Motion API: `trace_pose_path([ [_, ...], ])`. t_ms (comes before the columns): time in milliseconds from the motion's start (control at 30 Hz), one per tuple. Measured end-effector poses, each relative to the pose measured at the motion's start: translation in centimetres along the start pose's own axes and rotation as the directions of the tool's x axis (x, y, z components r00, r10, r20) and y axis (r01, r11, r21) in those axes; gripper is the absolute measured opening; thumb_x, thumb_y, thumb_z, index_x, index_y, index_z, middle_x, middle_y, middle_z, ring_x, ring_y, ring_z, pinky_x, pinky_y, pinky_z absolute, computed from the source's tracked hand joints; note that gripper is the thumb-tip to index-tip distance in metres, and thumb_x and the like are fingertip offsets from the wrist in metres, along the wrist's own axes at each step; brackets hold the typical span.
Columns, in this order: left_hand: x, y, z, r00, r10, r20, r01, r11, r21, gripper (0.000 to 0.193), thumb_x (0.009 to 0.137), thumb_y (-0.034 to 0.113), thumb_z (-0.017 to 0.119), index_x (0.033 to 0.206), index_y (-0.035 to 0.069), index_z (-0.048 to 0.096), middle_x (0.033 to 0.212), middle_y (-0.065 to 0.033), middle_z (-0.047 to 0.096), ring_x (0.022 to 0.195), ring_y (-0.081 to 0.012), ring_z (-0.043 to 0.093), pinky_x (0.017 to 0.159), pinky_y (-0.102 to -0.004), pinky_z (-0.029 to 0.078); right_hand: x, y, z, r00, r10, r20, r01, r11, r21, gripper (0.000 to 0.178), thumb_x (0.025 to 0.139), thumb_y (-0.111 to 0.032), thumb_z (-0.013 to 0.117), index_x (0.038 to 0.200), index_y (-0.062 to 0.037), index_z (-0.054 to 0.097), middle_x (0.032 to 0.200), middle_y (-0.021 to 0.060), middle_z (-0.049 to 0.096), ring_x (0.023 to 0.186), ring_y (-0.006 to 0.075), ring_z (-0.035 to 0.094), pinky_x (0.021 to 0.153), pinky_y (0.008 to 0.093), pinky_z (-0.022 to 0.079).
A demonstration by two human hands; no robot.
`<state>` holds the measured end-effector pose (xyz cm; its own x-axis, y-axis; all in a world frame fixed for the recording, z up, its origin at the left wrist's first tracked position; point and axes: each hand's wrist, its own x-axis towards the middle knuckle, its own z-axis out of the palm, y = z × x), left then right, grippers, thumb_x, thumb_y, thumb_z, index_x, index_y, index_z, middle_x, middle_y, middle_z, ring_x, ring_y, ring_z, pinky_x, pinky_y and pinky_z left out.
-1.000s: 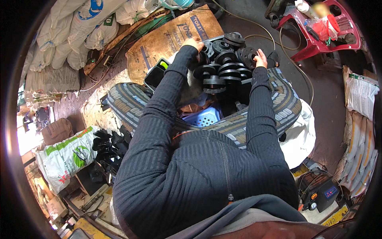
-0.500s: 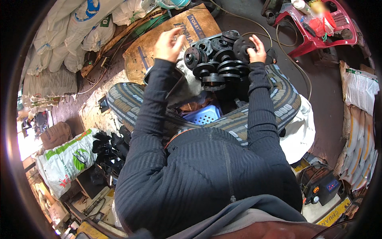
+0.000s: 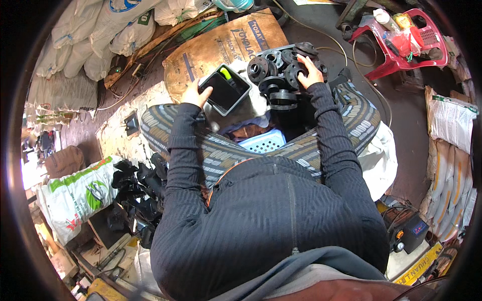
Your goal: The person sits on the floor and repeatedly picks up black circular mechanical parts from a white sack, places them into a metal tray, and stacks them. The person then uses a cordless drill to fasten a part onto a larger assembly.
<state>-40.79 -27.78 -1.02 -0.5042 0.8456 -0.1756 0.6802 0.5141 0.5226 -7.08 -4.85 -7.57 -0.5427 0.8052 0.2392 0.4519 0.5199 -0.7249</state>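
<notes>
Several black flanged wheels (image 3: 259, 69) with bolt holes sit heaped in front of my lap. My right hand (image 3: 312, 74) is at the right of the heap, thumb and fingers around the edge of a black flanged wheel (image 3: 293, 76). To the left stands a grey-rimmed rectangular box (image 3: 244, 97) with a dark inside, and a tool with a yellow-green handle (image 3: 226, 73) lies in it. My left hand (image 3: 195, 94) is beside the box's left corner, thumb and fingers apart and nothing visible between them. Whether it touches the rim is hard to tell.
A blue perforated basket (image 3: 264, 142) rests between my legs. Flattened cardboard (image 3: 201, 56) lies beyond the box. A red plastic stool (image 3: 427, 45) holding bags stands far right, near a hose (image 3: 354, 55) on the floor. White sacks (image 3: 120, 22) are piled far left; black pieces (image 3: 140, 185) lie at my left.
My left hand has come down and left from above the box, which now shows more fully. My right hand has moved slightly left and toward me over the black wheels.
</notes>
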Motion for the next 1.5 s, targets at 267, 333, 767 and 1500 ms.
trace_pose_path([
  [267,1.7,-4.2,5.2,0.989,-0.147,0.017,0.143,0.917,-0.372,0.076,0.074,0.022,0.071,0.136,0.005,0.029,0.096,-0.0177,0.059,0.079,-0.0225,0.058,0.067,-0.0347,0.048,-0.4,-1.0,-0.1,0.988,0.105,-0.117,-0.105,0.994,0.005,0.061,0.065,-0.016,0.057,0.126,-0.0187,0.050,0.129,0.0210,0.047,0.123,0.0329,0.042,0.100,0.0357,0.037],
  [333,2.8,-8.3,7.3,0.996,0.039,-0.080,-0.081,0.758,-0.648,0.072,0.075,0.012,0.070,0.135,0.010,0.028,0.092,-0.0161,0.058,0.074,-0.0207,0.058,0.059,-0.0363,0.050,0.1,-1.6,-0.6,0.986,0.043,-0.163,-0.023,0.992,0.121,0.058,0.064,-0.018,0.059,0.122,-0.0113,0.052,0.120,0.0187,0.052,0.116,0.0334,0.048,0.099,0.0368,0.038],
  [767,0.8,-5.2,5.3,0.838,-0.393,0.378,0.542,0.523,-0.658,0.024,0.074,0.021,0.059,0.089,0.004,0.050,0.068,-0.0114,0.053,0.056,-0.0251,0.055,0.047,-0.0421,0.049,-1.1,0.3,2.0,0.896,0.238,-0.375,-0.200,0.970,0.137,0.052,0.072,-0.028,0.067,0.119,-0.0103,0.053,0.116,0.0137,0.056,0.108,0.0291,0.054,0.094,0.0368,0.042],
  [1500,-5.5,29.3,-2.3,0.203,0.752,0.627,-0.139,0.656,-0.742,0.062,0.092,0.031,0.050,0.142,0.007,0.023,0.130,-0.0190,0.044,0.075,-0.0231,0.067,0.042,-0.0270,0.053,-20.6,-20.8,-18.1,0.733,0.356,-0.579,-0.372,0.923,0.096,0.042,0.066,-0.015,0.058,0.105,0.0016,0.053,0.081,0.0188,0.061,0.070,0.0329,0.061,0.065,0.0412,0.049],
])
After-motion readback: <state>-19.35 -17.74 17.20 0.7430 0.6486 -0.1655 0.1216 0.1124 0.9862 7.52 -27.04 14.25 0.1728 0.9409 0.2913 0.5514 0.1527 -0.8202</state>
